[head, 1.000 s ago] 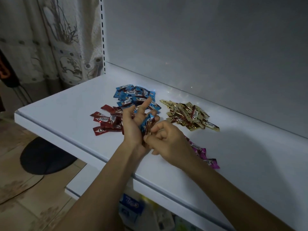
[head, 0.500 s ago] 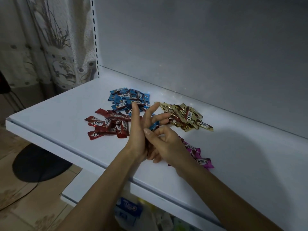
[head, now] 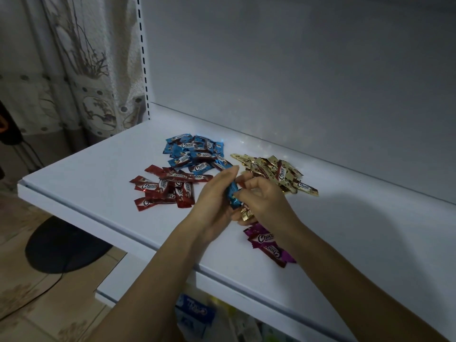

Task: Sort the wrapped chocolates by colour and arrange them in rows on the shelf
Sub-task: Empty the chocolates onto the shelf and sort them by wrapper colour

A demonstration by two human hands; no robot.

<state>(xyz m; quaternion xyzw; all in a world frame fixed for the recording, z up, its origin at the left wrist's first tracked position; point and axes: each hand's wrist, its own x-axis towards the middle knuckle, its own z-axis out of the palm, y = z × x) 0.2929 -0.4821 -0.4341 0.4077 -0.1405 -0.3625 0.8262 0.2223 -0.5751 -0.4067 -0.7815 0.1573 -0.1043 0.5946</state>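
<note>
A person's two bare forearms reach in from the bottom edge over a white shelf (head: 98, 166), and the hands meet near the middle of the view. The left hand (head: 213, 202) is seen from its back, fingers cupped round a blue-wrapped chocolate (head: 233, 196) that stands nearly upright against its palm. The right hand (head: 267, 201) has its fingers curled, and their tips pinch the same chocolate from the other side. Just under it, between the two palms, the crimped end of a gold wrapper (head: 247, 214) shows; which hand grasps it cannot be told. Four sorted heaps lie on the shelf around the hands. At 11 o'clock from the hands is the blue heap (head: 195, 154), with "Choco" legible on several wrappers. At 9 o'clock, touching the blue heap's near edge, is the red heap (head: 165, 190). At 1 o'clock, partly behind the right hand's fingers, is the gold heap (head: 278, 172). At 5 o'clock, just beside the right wrist, lie a few purple chocolates (head: 267, 243). A plain grey back panel (head: 296, 70) rises behind the shelf. A slotted upright (head: 143, 58) runs along its left edge, and a patterned curtain (head: 84, 75) hangs to the left of that. Blurred packets (head: 195, 314) sit on a lower shelf at 6 o'clock.
</note>
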